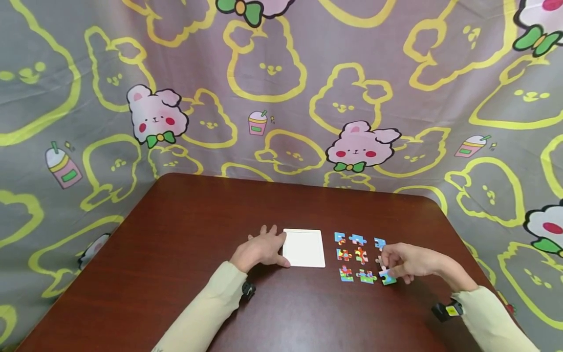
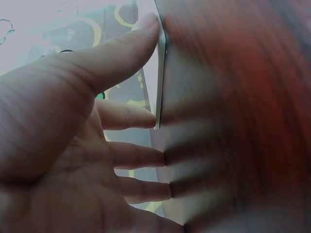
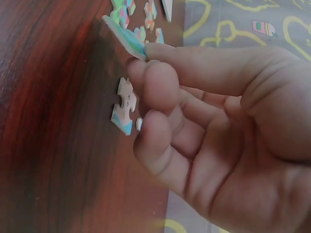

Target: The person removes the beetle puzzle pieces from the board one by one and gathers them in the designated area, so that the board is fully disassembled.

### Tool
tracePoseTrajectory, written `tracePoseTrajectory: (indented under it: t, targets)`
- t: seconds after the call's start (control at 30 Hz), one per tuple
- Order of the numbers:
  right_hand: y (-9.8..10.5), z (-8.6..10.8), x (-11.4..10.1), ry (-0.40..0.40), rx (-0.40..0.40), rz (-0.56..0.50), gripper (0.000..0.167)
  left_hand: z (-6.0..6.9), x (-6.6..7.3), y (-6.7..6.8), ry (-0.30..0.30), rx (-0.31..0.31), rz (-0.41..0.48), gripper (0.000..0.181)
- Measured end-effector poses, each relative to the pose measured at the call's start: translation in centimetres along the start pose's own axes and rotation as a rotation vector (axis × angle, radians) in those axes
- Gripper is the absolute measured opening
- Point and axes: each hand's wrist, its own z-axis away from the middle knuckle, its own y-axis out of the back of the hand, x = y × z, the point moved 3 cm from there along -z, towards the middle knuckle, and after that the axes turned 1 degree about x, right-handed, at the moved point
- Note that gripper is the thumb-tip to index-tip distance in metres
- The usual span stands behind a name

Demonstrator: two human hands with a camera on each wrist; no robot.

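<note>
A square white puzzle tray (image 1: 304,248) lies on the brown table. My left hand (image 1: 260,248) rests at its left edge, fingers spread; in the left wrist view the thumb (image 2: 141,29) and index finger touch the tray's edge, while other fingertips meet the table. My right hand (image 1: 409,261) pinches a blue and green jigsaw piece (image 3: 125,39) between thumb and fingers, tilted up off the table. Below those fingers lies a pale piece (image 3: 124,109) with a blue corner. Left of this hand several colourful pieces, including a red one (image 1: 361,255), lie spaced in rows.
The dark brown table (image 1: 211,215) extends around the tray and pieces. Behind and beside it hangs a grey curtain (image 1: 272,54) with yellow outlines and rabbit faces. A black wrist strap device (image 1: 447,310) sits on my right wrist.
</note>
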Motion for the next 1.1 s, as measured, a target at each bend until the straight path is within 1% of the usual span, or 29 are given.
tracePoseTrajectory:
  t: [0.2, 0.27, 0.4, 0.5, 0.67, 0.8, 0.87, 0.97, 1.1]
  targets:
    - [-0.2, 0.1, 0.9, -0.085, -0.009, -0.019, 0.018, 0.0, 0.1, 0.1, 0.003, -0.001, -0.002, 0.088]
    - [-0.2, 0.2, 1.0, -0.086, -0.008, -0.028, 0.019, 0.0, 0.1, 0.1, 0.002, 0.001, -0.005, 0.088]
    - [-0.4, 0.1, 1.2, -0.063, -0.011, -0.036, 0.021, 0.1, 0.2, 0.1, 0.0, 0.0, -0.003, 0.088]
    - [-0.5, 0.0, 1.3, -0.068, -0.01, -0.014, 0.021, 0.1, 0.2, 0.2, -0.001, 0.002, 0.002, 0.088]
    - [-0.4, -0.3, 1.2, -0.101, 0.029, 0.043, 0.024, 0.0, 0.1, 0.3, 0.001, 0.013, 0.001, 0.088]
    - [-0.5, -0.4, 1.0, -0.121, 0.046, 0.081, 0.026, 0.0, 0.1, 0.3, -0.007, 0.01, 0.004, 0.087]
    - [-0.4, -0.4, 0.8, -0.101, 0.05, 0.099, 0.025, 0.0, 0.0, 0.2, -0.011, 0.006, 0.004, 0.087]
    - [-0.3, -0.5, 0.4, -0.051, 0.065, 0.116, 0.02, 0.2, -0.1, 0.2, -0.016, 0.001, 0.01, 0.086]
    - [0.1, -1.3, -0.6, -0.004, 0.144, 0.16, 0.016, 0.4, -0.5, 0.5, -0.039, 0.0, 0.036, 0.084]
